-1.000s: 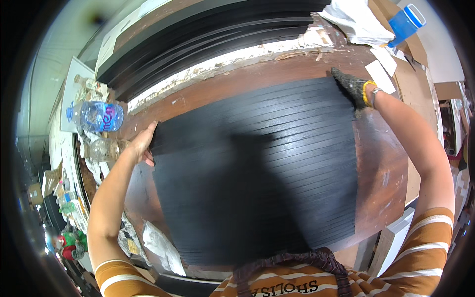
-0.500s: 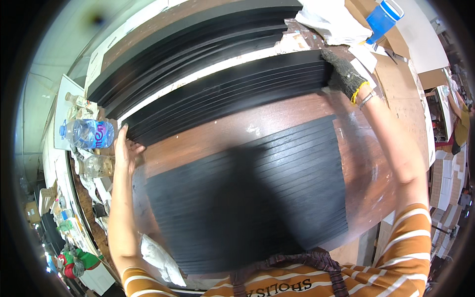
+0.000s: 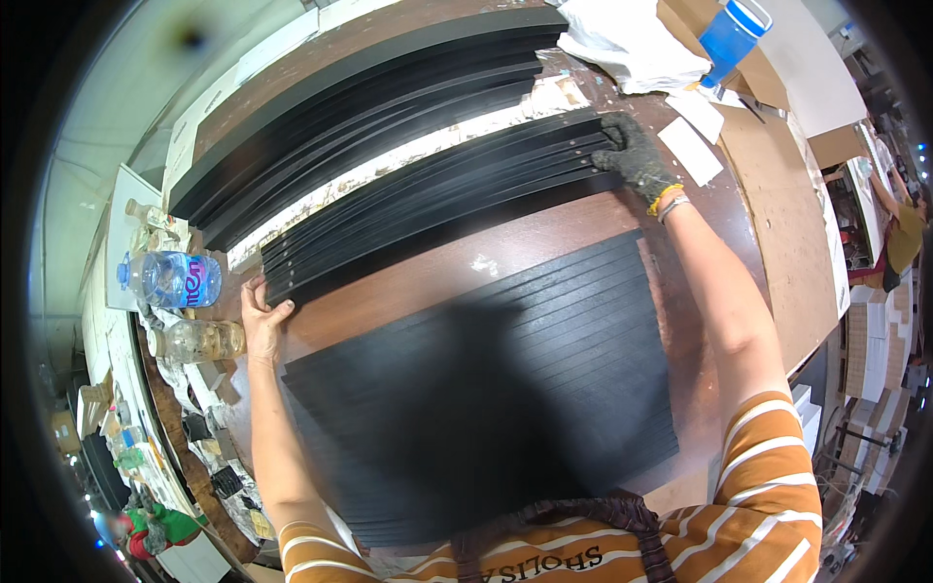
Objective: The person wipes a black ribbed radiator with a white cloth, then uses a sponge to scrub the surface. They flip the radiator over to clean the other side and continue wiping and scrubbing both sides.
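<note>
Brown table (image 3: 544, 233): black strips (image 3: 437, 194) gripped at both ends.
From where I stand, the left hand (image 3: 260, 321) and gloved right hand (image 3: 637, 160), well apart, clamp opposite ends of this bundle, between the flat row (image 3: 583, 321) and the rear stack (image 3: 369, 107). Within the last second it has left the row and tipped broad face nearward, apparently now a separate batch.

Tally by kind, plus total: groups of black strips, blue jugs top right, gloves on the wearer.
Black strip groups: 3 (far stack, bundle between left hand and right hand, flat spread)
Blue jug: 1
Glove: 1, right hand
Total: 5
</note>
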Tool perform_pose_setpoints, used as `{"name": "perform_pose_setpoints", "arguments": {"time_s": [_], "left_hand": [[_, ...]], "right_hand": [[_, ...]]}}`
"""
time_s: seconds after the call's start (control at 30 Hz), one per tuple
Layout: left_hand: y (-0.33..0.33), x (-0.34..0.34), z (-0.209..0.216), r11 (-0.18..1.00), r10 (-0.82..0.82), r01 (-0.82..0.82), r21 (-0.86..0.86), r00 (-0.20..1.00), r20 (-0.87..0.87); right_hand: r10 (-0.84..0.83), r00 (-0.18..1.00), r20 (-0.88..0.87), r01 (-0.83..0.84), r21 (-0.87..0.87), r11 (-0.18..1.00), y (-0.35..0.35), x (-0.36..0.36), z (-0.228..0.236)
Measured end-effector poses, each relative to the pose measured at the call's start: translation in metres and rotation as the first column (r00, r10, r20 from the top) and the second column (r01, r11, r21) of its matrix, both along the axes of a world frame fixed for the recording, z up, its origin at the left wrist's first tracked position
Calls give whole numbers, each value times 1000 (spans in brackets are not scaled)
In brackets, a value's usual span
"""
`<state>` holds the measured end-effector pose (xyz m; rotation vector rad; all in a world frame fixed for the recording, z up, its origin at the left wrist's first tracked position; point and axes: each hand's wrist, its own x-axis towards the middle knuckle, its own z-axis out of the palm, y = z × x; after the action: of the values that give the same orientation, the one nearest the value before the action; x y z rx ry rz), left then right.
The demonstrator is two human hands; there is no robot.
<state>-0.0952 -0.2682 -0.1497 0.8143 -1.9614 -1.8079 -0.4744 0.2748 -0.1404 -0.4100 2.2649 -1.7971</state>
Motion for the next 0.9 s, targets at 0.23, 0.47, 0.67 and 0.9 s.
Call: {"name": "perform_pose_setpoints", "arguments": {"time_s": [0.23,0.47,0.67,0.9], "left_hand": [[17,40,50,831,56,284,-478,812,581],[34,73,68,976,-112,215,26,397,911],[30,67,61,986,-163,85,146,246,955],[27,65,50,999,-43,10,44,491,870]], "right_hand": [[69,998,14,-61,663,746,29,21,63],[-164,628,761,-497,554,668,35,91,89],[-192,475,859,-524,451,722,24,99,88],[-147,573,806,-434,450,780,17,113,80]]}}
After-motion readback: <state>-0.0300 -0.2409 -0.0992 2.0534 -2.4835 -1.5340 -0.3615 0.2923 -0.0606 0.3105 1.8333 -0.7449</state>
